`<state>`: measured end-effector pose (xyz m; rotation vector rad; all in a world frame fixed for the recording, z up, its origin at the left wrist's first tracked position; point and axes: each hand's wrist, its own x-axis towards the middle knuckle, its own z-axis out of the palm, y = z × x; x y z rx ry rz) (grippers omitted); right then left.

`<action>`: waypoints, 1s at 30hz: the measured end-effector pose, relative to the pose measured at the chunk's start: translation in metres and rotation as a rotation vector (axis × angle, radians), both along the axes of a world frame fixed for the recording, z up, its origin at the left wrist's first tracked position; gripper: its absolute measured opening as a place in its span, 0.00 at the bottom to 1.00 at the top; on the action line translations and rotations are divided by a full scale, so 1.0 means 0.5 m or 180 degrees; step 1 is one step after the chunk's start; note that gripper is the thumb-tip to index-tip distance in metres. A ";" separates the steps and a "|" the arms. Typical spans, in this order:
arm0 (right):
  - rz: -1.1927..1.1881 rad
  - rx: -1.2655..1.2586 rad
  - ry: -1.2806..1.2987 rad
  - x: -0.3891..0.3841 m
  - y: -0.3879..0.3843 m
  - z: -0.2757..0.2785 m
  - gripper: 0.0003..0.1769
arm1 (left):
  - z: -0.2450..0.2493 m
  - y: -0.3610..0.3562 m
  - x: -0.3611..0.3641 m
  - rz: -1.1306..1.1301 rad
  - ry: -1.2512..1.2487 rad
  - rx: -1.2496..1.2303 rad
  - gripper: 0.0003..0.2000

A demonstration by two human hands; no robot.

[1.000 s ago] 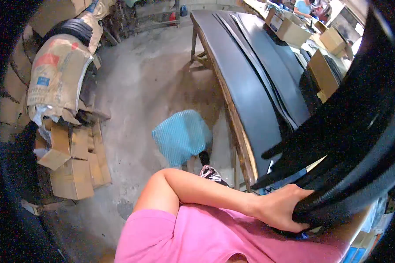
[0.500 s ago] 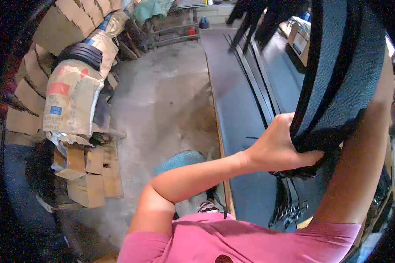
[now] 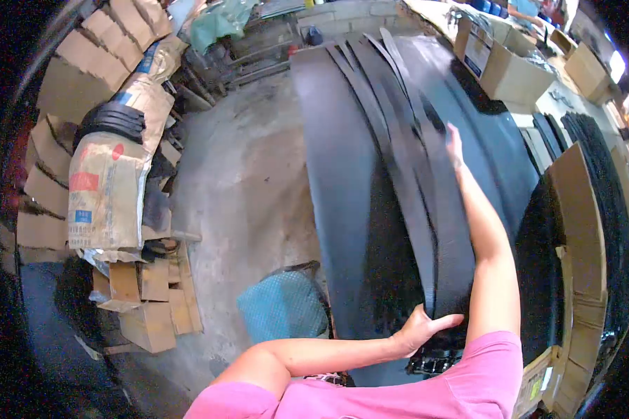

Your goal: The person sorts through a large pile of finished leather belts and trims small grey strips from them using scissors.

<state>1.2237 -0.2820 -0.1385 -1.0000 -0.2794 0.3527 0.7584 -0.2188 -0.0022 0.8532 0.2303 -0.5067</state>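
Note:
A bundle of long black strips point(image 3: 430, 202) runs lengthwise over a dark-topped table point(image 3: 342, 174), its far ends fanned apart. Near my body, my left hand point(image 3: 418, 331) grips the near end of the bundle, thumb across the top and fingers wrapped round the left edge. Farther up, my right hand point(image 3: 456, 145) is at the right edge of the strips with the arm stretched out; most of its fingers are hidden. Dark shiny pieces point(image 3: 437, 363) show just below my left hand.
An open cardboard box point(image 3: 507, 66) stands at the back right. Stacked black strips point(image 3: 604, 195) and cardboard point(image 3: 580, 209) line the right side. On the floor at left are a blue-covered bundle point(image 3: 283, 304), a printed sack point(image 3: 108, 195) and small cartons point(image 3: 147, 321).
The strips, raised high at the right before, now lie lengthwise over the table. My right hand has come into view along their edge; my left hand has moved lower, still gripping their near end.

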 end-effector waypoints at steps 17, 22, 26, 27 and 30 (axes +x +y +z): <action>0.1040 -0.2949 0.1824 -0.797 -0.398 0.442 0.41 | 0.051 -0.163 0.031 -0.0694 0.1130 -0.1579 0.23; 0.0806 -0.2842 0.1844 -0.877 -0.508 0.374 0.32 | 0.011 -0.267 -0.012 -0.0815 0.1386 -0.1784 0.23; 0.0853 -0.2991 0.2544 -0.906 -0.563 0.319 0.31 | -0.044 -0.321 -0.045 -0.1300 0.1678 -0.1814 0.26; 0.0870 -0.3332 0.2584 -0.916 -0.576 0.292 0.32 | -0.072 -0.333 -0.059 -0.1491 0.1778 -0.1822 0.27; 0.1038 -0.4168 0.1438 -0.942 -0.632 0.153 0.43 | -0.111 -0.332 -0.115 -0.1789 0.1710 -0.1126 0.26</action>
